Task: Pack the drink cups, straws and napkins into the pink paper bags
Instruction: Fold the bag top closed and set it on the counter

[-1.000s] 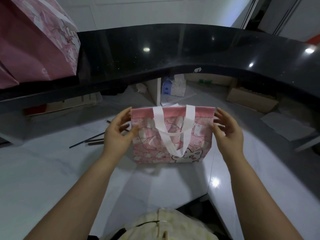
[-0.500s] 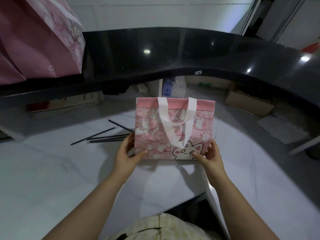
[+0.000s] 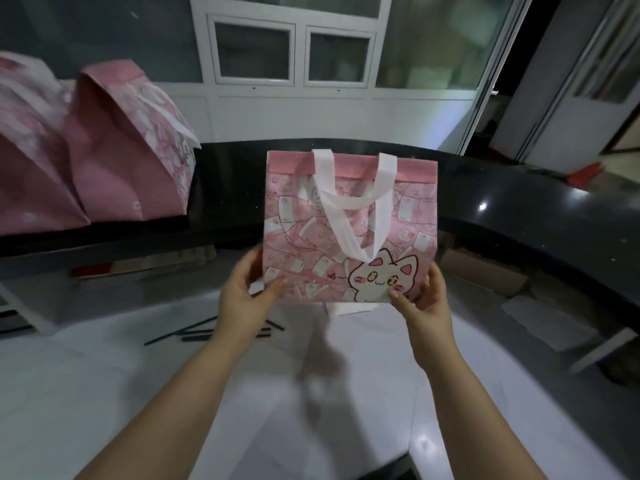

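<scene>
A pink paper bag point(image 3: 301, 237) with white handles and a cartoon cat print is held upright in the air above the white counter point(image 3: 104, 375). My left hand point(image 3: 242, 292) grips its lower left corner, thumb on the front face. My right hand point(image 3: 422, 292) grips the lower right corner the same way. The bag's top is folded shut. Several black straws point(image 3: 194, 332) lie on the counter, partly behind my left wrist. No cups or napkins are in view.
Two more pink bags point(image 3: 121, 161) stand on the raised black ledge point(image 3: 519, 216) at the upper left. Cardboard boxes point(image 3: 485, 275) sit on the shelf under the ledge at the right. A white window wall lies beyond.
Both hands went from the bag's upper sides to its bottom corners and lifted it off the counter toward the black ledge. The camera has tilted upward.
</scene>
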### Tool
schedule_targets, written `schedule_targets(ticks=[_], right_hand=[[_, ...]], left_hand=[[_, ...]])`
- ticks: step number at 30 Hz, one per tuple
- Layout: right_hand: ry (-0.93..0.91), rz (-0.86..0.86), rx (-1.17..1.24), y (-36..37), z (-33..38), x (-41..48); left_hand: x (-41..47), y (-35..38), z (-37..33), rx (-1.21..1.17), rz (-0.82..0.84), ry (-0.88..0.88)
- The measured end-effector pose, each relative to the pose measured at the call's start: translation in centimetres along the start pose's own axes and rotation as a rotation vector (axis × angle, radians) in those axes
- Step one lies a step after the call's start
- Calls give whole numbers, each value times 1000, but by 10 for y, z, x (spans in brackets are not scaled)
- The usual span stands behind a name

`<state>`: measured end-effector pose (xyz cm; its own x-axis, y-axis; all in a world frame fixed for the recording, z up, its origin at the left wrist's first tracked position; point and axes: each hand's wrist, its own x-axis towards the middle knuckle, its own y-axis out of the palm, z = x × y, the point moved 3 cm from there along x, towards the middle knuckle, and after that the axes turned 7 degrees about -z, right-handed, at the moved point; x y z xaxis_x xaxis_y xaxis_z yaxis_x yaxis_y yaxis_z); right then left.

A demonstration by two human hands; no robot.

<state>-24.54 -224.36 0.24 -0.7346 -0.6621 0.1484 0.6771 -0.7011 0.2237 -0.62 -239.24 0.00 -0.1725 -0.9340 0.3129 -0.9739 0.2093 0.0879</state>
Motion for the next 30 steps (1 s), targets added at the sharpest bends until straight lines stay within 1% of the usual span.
schedule_targets(ticks=[3, 6, 9, 13, 16, 18, 20, 22, 24, 26, 27, 28, 30], right_hand=[[-49, 58, 18, 29, 31, 24], [-75, 132, -4, 70, 56, 58], [-104, 194, -38, 119, 66, 97], [-180, 255, -228, 193, 54, 141], [-113, 243, -303, 237, 30, 161], [-7, 225, -329, 256, 15, 167], [84, 245, -340, 268, 6, 166], [104, 327, -289, 279, 2, 159], [82, 431, -194, 287, 2, 151], [72, 460, -110, 289, 3, 144], [77, 452, -74, 289, 3, 141], [85, 440, -43, 289, 4, 137], [90, 433, 11, 289, 5, 130]], left_hand=[[34, -7, -29, -56, -10, 88], [70, -23, -62, -58, -78, 167], [100, -42, -86, -38, -183, 230], [116, -62, -90, 41, -361, 265], [112, -61, -78, 179, -477, 318], [108, -50, -66, 244, -494, 329], [107, -35, -52, 264, -473, 304], [108, -21, -41, 268, -419, 266], [110, -8, -33, 277, -332, 217], [113, -3, -30, 302, -277, 191], [114, -4, -32, 316, -292, 202], [117, -8, -38, 330, -341, 230], [128, -23, -49, 347, -475, 275]])
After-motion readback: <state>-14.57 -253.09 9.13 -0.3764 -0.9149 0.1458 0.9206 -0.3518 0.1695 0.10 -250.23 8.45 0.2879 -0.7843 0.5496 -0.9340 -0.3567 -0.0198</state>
